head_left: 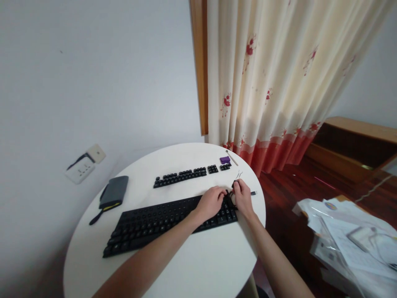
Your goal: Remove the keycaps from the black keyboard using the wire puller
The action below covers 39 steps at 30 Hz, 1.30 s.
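A black keyboard (149, 223) lies on the white round table, its top row showing bare sockets without keycaps. Over its upper right corner, my left hand (212, 202) is closed, fingertips pinched at what looks like a bundled black cable (230, 202). My right hand (242, 198) is closed beside it, thumb and forefinger pinching a dark part of the same bundle. Something pale sits between the hands, partly hidden. A USB plug (254, 193) sticks out to the right of my right hand. Beyond the keyboard, loose black keycaps (180, 177) stand in a row.
On the round table (198, 265) lie a purple cloth (225, 159), a small brush (232, 158), a wire keycap puller (238, 174) and a grey pouch (114, 192) with a dark strap. Wall and curtain (263, 82) stand behind; plastic-covered papers (350, 244) lie at right.
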### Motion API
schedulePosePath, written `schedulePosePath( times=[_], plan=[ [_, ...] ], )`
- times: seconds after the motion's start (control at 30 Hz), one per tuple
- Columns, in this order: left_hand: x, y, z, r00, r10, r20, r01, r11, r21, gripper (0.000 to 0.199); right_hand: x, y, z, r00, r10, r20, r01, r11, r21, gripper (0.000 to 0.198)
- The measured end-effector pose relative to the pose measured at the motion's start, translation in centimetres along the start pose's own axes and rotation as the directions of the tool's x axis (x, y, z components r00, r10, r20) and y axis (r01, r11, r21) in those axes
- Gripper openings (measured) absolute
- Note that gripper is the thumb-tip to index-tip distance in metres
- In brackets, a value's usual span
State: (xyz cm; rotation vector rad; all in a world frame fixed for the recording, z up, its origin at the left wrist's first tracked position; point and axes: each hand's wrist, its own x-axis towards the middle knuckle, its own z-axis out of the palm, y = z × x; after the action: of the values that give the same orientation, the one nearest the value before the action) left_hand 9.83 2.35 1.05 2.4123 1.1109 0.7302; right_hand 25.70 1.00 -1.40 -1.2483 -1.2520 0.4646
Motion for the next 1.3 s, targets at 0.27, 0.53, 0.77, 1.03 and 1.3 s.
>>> schedulePosePath(
  times=[0.27, 0.53, 0.77, 1.03, 1.3],
  plan=[
    [-1.2, 0.2, 1.4, 0.997, 0.019, -0.071, -0.013, 0.996, 0.085, 0.025, 0.0, 0.6, 0.2, 0.987, -0.028, 0.160, 0.031, 0.999, -0.015, 0.030],
    [-1.4, 0.3, 1.3, 0.997, 0.035, -0.069, -0.029, 0.996, 0.089, 0.021, -0.1, 0.2, -0.6, 0.953, -0.057, 0.298, 0.067, 0.997, -0.024, 0.033],
    [-1.4, 0.2, 1.5, 0.998, 0.035, -0.048, -0.029, 0.993, 0.117, 0.024, -1.4, -1.1, -2.7, 0.893, -0.091, 0.441, 0.124, 0.991, -0.048, 0.030],
    [-1.5, 0.6, 1.1, 1.000, 0.016, -0.020, -0.014, 0.997, 0.079, 0.029, -3.1, -0.9, -3.1, 0.907, -0.175, 0.384, 0.206, 0.978, -0.039, 0.027],
    [-1.5, 0.3, 1.4, 0.998, 0.054, -0.034, -0.049, 0.988, 0.145, 0.023, -2.2, -0.5, -2.3, 0.920, -0.125, 0.372, 0.191, 0.970, -0.147, 0.030]
  ],
)
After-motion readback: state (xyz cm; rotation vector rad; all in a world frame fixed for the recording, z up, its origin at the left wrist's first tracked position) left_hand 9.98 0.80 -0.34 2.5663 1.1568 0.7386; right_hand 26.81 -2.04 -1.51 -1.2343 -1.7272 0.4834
